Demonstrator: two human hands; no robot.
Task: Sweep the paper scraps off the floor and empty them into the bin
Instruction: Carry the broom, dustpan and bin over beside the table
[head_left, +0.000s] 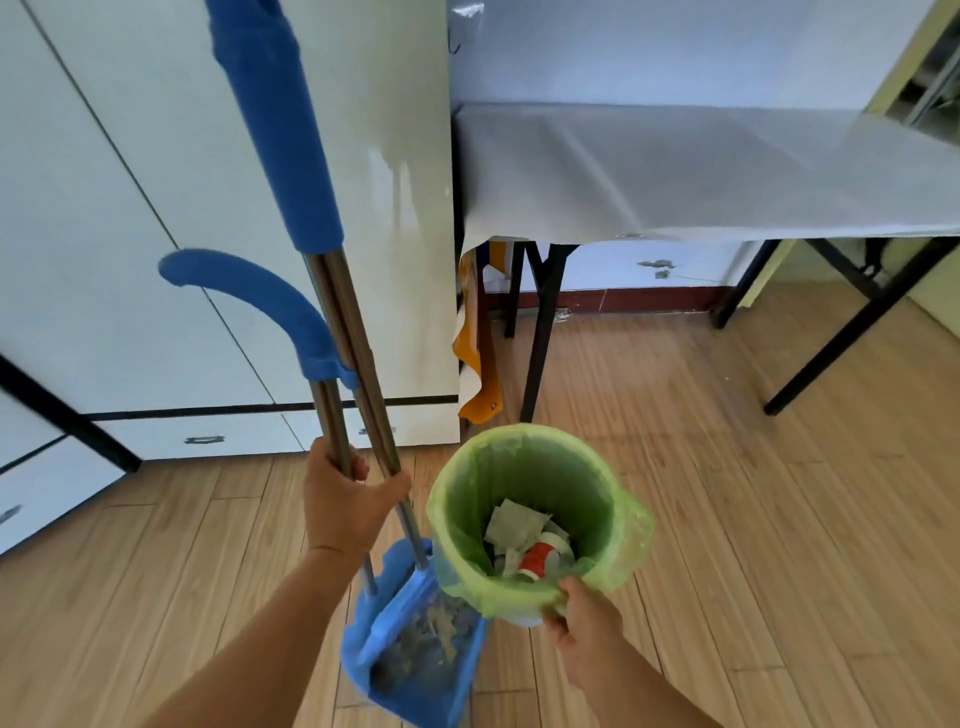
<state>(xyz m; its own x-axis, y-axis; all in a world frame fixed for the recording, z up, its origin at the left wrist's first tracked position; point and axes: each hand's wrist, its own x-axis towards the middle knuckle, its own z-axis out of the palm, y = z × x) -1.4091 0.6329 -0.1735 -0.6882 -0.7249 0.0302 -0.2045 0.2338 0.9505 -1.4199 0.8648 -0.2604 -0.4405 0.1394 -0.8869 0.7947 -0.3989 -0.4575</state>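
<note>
My left hand (345, 501) grips two metal shafts together: the broom handle (358, 343) with its long blue sleeve and the dustpan handle (332, 421) with its curved blue grip. Both stand upright. Below them sits the blue dustpan (415, 660) with the broom head inside it. The bin (535, 519), lined with a green bag, stands just right of the dustpan. Paper scraps (514, 525) and a red-and-white cup lie in it. My right hand (584, 623) grips the bin's near rim.
White cabinets (156, 208) with drawers fill the left side. A folding table (675, 171) under a pale cloth stands at the back right on black legs. An orange-and-white bag (475, 364) hangs between them. Wooden floor (779, 519) stretches to the right.
</note>
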